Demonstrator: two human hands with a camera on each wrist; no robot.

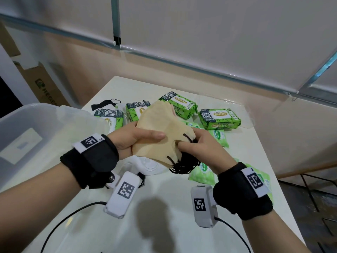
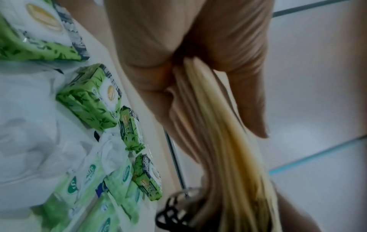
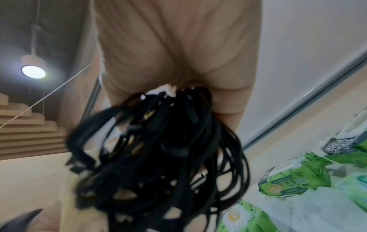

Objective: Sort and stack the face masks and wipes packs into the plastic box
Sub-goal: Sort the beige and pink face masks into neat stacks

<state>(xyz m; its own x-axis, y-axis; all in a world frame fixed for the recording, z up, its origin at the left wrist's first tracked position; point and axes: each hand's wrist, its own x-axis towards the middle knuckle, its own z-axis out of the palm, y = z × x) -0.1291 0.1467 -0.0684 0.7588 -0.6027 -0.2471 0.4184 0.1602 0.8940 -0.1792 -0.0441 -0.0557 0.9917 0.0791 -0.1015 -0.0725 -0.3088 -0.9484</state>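
Both hands hold a stack of tan face masks above the table. My left hand grips its left side, thumb across the top; the left wrist view shows the masks' layered edges between thumb and fingers. My right hand grips the right end, where the bundle of black ear loops hangs; those ear loops fill the right wrist view. A white cup mask lies under the stack. Green wipes packs lie behind. The clear plastic box stands at the left.
More large green wipes packs and small light-green packs are scattered over the white table. A black mask lies at the far left of the pile. Cardboard boxes stand beyond the box. Cables trail near the front edge.
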